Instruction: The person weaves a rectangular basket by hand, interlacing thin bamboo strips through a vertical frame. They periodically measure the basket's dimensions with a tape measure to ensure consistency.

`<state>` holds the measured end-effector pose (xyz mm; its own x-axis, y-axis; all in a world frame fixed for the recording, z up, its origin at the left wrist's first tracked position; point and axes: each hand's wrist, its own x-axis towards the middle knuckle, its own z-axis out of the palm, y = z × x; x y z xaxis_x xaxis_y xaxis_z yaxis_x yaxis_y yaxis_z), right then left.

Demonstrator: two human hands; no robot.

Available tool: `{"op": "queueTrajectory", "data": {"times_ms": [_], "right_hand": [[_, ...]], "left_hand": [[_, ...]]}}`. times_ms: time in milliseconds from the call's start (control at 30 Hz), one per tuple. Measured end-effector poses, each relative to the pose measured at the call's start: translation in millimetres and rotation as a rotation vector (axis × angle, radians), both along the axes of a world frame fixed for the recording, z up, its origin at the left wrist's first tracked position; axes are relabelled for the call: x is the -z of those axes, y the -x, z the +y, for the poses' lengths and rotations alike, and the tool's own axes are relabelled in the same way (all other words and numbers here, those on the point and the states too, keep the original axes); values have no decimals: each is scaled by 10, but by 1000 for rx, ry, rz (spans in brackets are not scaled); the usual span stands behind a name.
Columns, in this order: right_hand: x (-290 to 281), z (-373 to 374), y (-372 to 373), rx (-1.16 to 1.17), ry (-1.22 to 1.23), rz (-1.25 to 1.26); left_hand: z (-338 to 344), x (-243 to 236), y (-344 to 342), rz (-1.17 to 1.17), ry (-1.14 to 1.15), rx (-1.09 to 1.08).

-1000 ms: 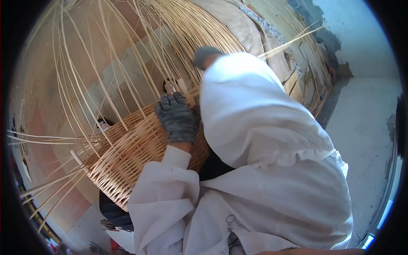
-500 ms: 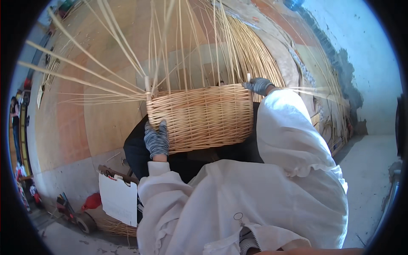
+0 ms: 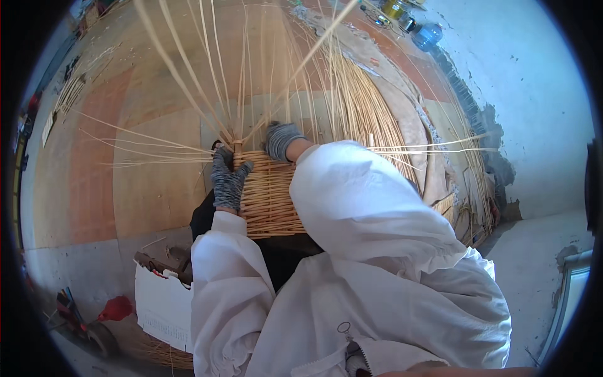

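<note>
A half-woven pale wicker basket (image 3: 267, 201) rests on my lap, long rods (image 3: 188, 75) fanning up and out from it. My left hand (image 3: 229, 179), in a grey speckled knit glove, grips its left corner beside a thicker upright stick (image 3: 238, 151), thumb lying on the weave. Just right of that stick, at the top edge, my right hand (image 3: 284, 141) in a matching glove has its fingers curled among the rods. What they hold is hidden. My right sleeve covers much of the basket's right part.
Behind lies a long willow bundle (image 3: 370, 107) on crumpled cloth (image 3: 427, 151). A patchy wall (image 3: 527, 94) stands right, with a blue water jug (image 3: 427, 36) and containers at back. Lower left are a white sheet (image 3: 160, 301), a red object (image 3: 115, 308) and tools on the floor.
Since half a second ago, my right hand has moved leftward from the basket's right corner to near the left one. My left hand has slid higher on the left corner.
</note>
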<state>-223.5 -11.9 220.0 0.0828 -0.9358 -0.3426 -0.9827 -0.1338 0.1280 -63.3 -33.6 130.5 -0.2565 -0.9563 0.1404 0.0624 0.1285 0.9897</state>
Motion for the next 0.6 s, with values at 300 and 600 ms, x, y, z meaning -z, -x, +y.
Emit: {"op": "queueTrajectory", "data": {"times_ms": [300, 600], "right_hand": [[-398, -257, -832, -143, 475, -251], [-411, 484, -508, 951, 353, -1902]], "left_hand": [[30, 127, -123, -413, 245, -49], [97, 39, -362, 67, -14, -90]]}}
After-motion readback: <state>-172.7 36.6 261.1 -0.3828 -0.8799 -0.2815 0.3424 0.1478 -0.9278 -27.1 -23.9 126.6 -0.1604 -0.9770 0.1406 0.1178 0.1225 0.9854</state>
